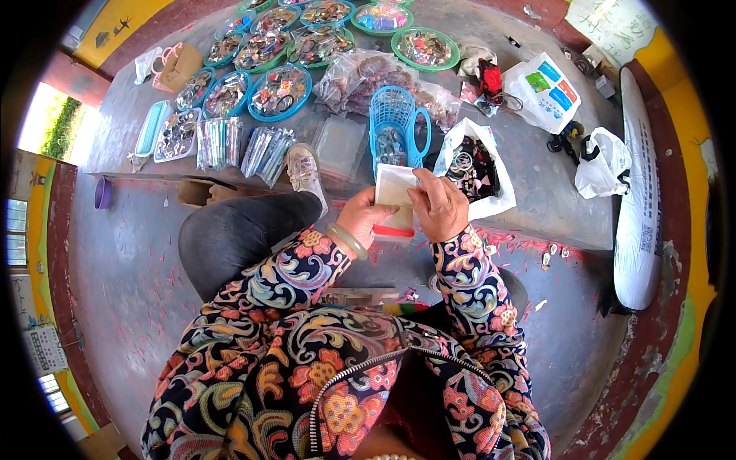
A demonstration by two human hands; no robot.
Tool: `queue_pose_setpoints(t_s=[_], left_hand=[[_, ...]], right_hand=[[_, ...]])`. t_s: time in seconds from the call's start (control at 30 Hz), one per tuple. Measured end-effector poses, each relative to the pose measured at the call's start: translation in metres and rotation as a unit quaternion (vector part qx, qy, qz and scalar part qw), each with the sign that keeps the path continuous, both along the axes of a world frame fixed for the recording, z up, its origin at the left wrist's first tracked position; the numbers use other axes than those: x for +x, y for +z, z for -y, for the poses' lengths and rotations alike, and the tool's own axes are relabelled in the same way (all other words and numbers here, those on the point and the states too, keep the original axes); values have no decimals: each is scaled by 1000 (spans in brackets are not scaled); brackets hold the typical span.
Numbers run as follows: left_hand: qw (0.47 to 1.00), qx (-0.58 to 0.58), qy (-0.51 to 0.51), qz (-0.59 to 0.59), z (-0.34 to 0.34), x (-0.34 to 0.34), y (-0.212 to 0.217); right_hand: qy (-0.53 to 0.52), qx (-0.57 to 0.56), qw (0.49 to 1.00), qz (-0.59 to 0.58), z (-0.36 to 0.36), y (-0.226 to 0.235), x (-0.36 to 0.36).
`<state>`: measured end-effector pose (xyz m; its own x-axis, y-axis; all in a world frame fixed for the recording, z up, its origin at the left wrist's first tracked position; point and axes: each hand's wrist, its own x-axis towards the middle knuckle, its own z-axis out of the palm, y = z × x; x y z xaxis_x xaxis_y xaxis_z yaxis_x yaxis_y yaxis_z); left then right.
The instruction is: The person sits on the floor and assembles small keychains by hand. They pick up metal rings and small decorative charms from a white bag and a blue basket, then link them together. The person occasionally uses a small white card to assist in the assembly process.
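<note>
surface (537, 199): grey raised ledge
on it: round trays of trinkets (280, 92), blue basket (395, 123), white bags (602, 165)

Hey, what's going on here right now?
A seated person holds a small clear packet with both hands, left hand underneath and right hand on top. Just beyond it stand a blue plastic basket and an open white bag. Round trays of trinkets cover the grey platform.

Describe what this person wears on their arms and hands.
Both arms are covered by long sleeves of a dark jacket printed with swirling patterns and flowers in red, orange, yellow, blue and white, with a metal zip down the front. The left hand has a pale green bangle at the wrist. The right hand is bare.
</note>
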<state>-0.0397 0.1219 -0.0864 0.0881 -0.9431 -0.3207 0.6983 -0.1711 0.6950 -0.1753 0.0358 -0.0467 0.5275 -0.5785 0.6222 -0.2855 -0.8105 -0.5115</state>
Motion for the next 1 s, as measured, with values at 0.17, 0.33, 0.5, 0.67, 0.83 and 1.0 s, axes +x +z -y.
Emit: queue_pose_setpoints(t_s=[0.17,0.33,0.5,0.67,0.83,1.0], left_hand=[[1000,6,2,21,0,2,-4],[994,-21,-24,102,-1,0,-4],[995,-44,-38,87,-1,-3,-3],[995,-39,-38,78,-1,-3,0],[993,-57,-60,81,-1,-2,-1],[994,-58,-64,69,-2,-1,-5]], right_hand=[[19,124,992,2,1,-10,-1],[32,217,976,-3,7,-10,-4],[19,213,977,5,9,-14,-4],[-6,176,984,-29,8,-13,-4],[-29,175,984,-25,7,-12,-3],[-8,310,950,20,11,-18,-6]])
